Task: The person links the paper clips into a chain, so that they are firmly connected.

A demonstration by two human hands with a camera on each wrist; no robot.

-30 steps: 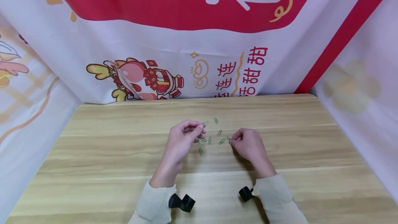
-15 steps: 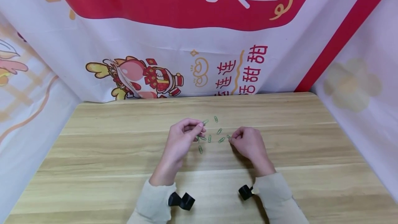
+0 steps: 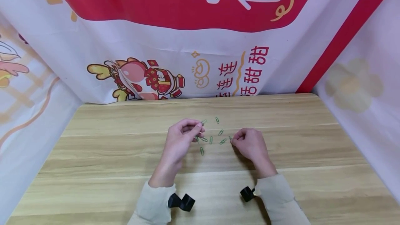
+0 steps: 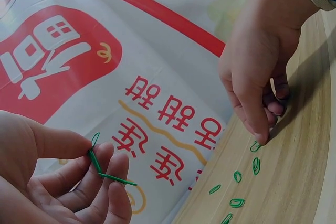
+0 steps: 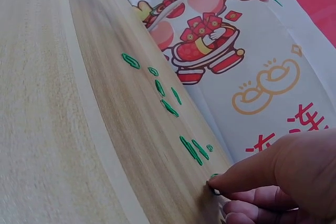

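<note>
My left hand (image 3: 182, 138) is raised above the table and pinches a short chain of linked green paper clips between thumb and fingers. In the left wrist view one paper clip (image 4: 94, 162) runs down from the thumb tip, and another linked clip (image 4: 119, 179) lies across the fingers. To the right, my right hand (image 3: 252, 146) is down at the tabletop, thumb and index finger pinching a single green paper clip (image 4: 255, 146). Most of that clip is hidden behind the fingertips. Between the hands, several loose green paper clips (image 3: 223, 141) lie scattered on the wood.
The light wooden table (image 3: 109, 162) reaches back to a printed white and red cloth (image 3: 187, 41) hung along its far edge. Similar cloth stands at both sides. A small black camera mount (image 3: 186, 202) sits on the left sleeve, another mount (image 3: 247, 194) on the right.
My left hand has shifted slightly to the left with the linked paper clips. The right hand keeps its place at the table, still pinching its clip.
</note>
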